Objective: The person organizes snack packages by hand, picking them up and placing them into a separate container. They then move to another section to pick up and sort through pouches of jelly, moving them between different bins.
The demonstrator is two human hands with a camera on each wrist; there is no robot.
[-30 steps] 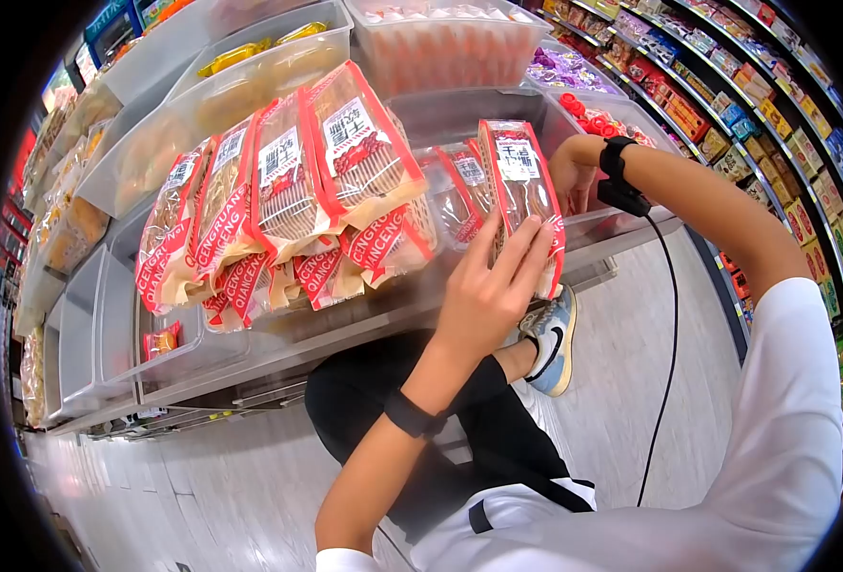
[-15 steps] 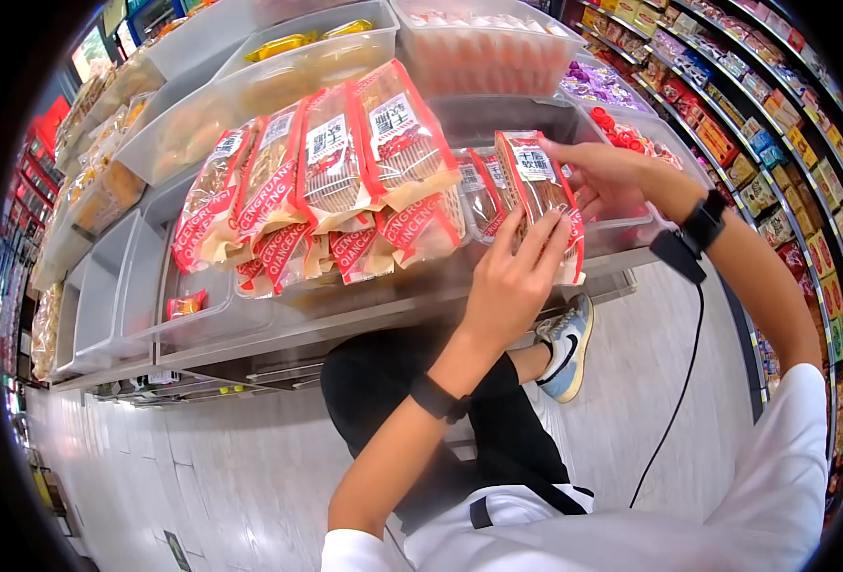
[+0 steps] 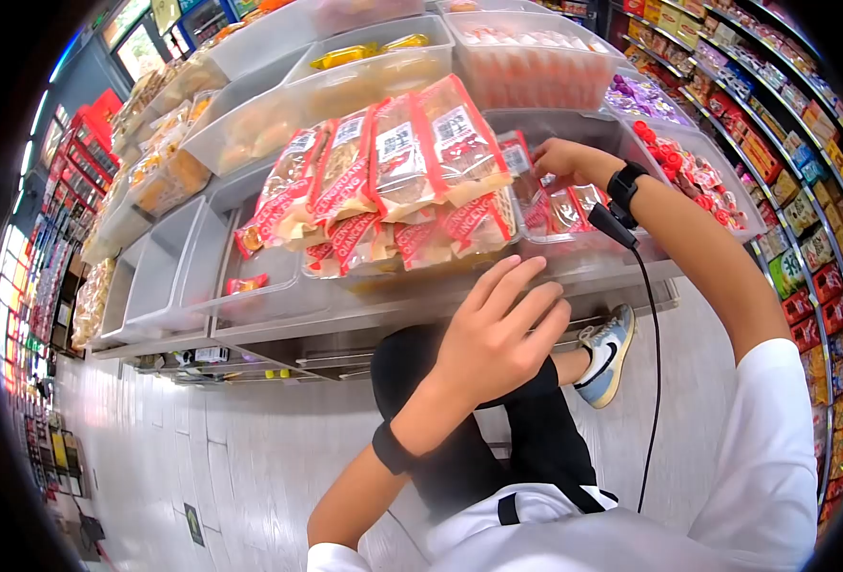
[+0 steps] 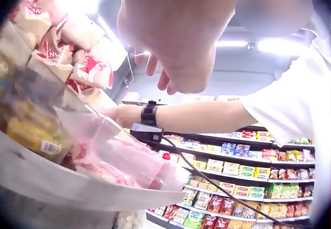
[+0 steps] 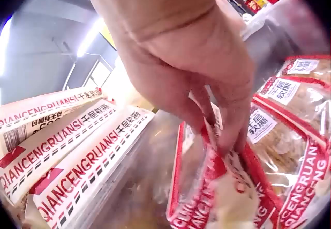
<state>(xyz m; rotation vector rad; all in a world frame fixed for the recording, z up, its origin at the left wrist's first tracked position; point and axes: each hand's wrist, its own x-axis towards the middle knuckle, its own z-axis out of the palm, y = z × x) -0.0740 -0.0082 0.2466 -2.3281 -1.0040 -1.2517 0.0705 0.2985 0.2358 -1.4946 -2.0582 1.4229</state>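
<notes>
My right hand (image 3: pixel 566 162) reaches down into a clear plastic bin. In the right wrist view its fingers pinch the top of a red-and-cream bread pack (image 5: pixel 222 187), which stands in the bin with its lower part out of sight. Beside it lie several more bread packs (image 5: pixel 258 125) with white labels. My left hand (image 3: pixel 502 338) hovers in front of the bin's edge, fingers spread and holding nothing. To the left of the right hand, a pile of bread packs (image 3: pixel 397 167) is stacked above the neighbouring bin.
A bin of red-topped sweets (image 3: pixel 693 181) adjoins on the right. Behind stand a tub of pink-and-white packs (image 3: pixel 536 71) and a bin with yellow packs (image 3: pixel 369 81). One small red packet (image 3: pixel 246 284) lies in a left bin. A black cable (image 3: pixel 655 381) hangs from my right wrist.
My left hand has let go of the bread pack and drawn back toward me. The pack has left its tilted place at the bin's front, and my right hand has moved deeper into the bin.
</notes>
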